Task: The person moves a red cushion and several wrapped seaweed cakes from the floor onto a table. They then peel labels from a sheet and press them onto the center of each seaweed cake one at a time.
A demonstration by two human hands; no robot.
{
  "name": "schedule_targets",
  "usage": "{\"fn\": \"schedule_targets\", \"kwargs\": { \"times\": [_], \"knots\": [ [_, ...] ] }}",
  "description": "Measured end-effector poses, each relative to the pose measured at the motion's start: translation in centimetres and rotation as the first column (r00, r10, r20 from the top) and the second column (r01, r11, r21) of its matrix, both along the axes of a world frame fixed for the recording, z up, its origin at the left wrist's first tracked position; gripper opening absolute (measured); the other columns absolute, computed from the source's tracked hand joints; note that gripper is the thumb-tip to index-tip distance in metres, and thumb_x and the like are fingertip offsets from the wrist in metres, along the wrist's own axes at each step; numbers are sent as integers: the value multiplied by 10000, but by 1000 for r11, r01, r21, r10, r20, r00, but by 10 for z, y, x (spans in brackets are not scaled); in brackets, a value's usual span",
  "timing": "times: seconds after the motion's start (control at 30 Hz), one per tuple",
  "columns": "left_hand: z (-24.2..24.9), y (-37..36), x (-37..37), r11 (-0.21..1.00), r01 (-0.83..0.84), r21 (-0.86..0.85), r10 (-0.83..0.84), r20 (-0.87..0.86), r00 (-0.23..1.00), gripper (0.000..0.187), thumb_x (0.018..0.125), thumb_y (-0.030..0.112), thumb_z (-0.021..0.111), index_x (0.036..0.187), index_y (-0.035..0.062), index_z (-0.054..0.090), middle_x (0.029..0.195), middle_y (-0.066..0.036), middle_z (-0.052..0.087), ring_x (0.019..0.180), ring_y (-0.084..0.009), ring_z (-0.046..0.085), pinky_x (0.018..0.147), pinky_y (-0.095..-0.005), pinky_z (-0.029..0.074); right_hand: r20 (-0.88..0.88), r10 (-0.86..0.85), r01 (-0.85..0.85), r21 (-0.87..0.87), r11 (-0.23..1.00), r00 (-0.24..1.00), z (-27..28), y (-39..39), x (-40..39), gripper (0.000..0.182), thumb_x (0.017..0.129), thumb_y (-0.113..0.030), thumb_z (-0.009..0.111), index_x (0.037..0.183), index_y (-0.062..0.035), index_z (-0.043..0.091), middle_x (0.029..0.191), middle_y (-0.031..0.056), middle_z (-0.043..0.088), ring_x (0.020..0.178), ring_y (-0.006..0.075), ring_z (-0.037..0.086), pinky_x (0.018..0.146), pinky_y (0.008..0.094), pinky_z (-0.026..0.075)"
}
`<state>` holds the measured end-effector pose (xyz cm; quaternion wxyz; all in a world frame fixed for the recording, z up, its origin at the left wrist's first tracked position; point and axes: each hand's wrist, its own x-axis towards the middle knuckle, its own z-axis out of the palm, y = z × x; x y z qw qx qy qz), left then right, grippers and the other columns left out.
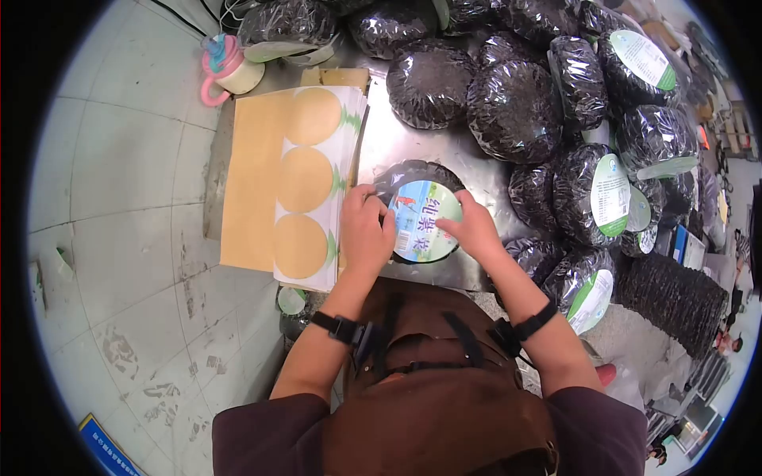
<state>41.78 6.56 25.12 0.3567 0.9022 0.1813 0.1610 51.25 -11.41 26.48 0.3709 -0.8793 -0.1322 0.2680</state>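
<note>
A round, flat pack of dried seaweed (417,170) in clear wrap lies on the metal table in front of me. On its top is a round, colourful label (417,230) with large printed characters. My left hand (368,232) is closed at the pack's left edge, its fingers bent against the label's rim; the fingertips are partly hidden. From the right, my right hand (476,228) grips the pack, its thumb pressed on the label and its fingers along the far right edge. Left of my left hand lies a stack of label sheets (343,159), with bare round spots on its tan backing.
Many dark wrapped seaweed packs (516,111) are piled along the back and right of the metal table (377,131), several with labels. A pink-lidded cup (238,75) stands at the back left. Tiled floor (135,222) lies to the left.
</note>
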Motion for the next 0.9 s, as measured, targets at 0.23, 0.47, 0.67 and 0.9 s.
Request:
{"fn": "schedule_targets", "kwargs": {
  "times": [0.23,0.47,0.67,0.9],
  "knots": [
    [-16,8,-10,958,-273,-85,257,-165,952,491,720,198,745,1105,9,504,1307,-238,434,1219,-403,404,1007,-437,351,-11,-80,72,-323,944,997,-4,-1,2,739,700,-314,777,1262,-8,409,1048,201,611,953,286,610,789,377,485],
    [-75,39,-25,783,-158,-602,72,-164,984,523,895,239,549,1317,-33,404,1283,-244,483,1197,-363,462,1020,-388,348,-687,-187,440,211,873,702,-41,-12,-15,816,743,-310,759,1366,8,338,1213,128,535,1117,194,507,974,335,392],
    [-34,115,-49,832,-260,-490,143,-263,954,488,922,281,506,1301,-19,440,1311,-222,476,1195,-360,464,1027,-385,347,-282,-149,250,368,895,948,102,11,113,486,894,-347,566,1229,-3,495,1299,111,517,1198,232,480,1027,383,362],
    [-62,126,-47,865,86,494,169,-449,877,693,821,290,635,1402,55,340,1454,-171,306,1348,-347,262,1079,-494,236,626,215,124,-451,884,750,29,-16,176,928,758,-484,699,1449,-63,244,1481,215,252,1364,393,247,1089,457,272]
  ]
}}
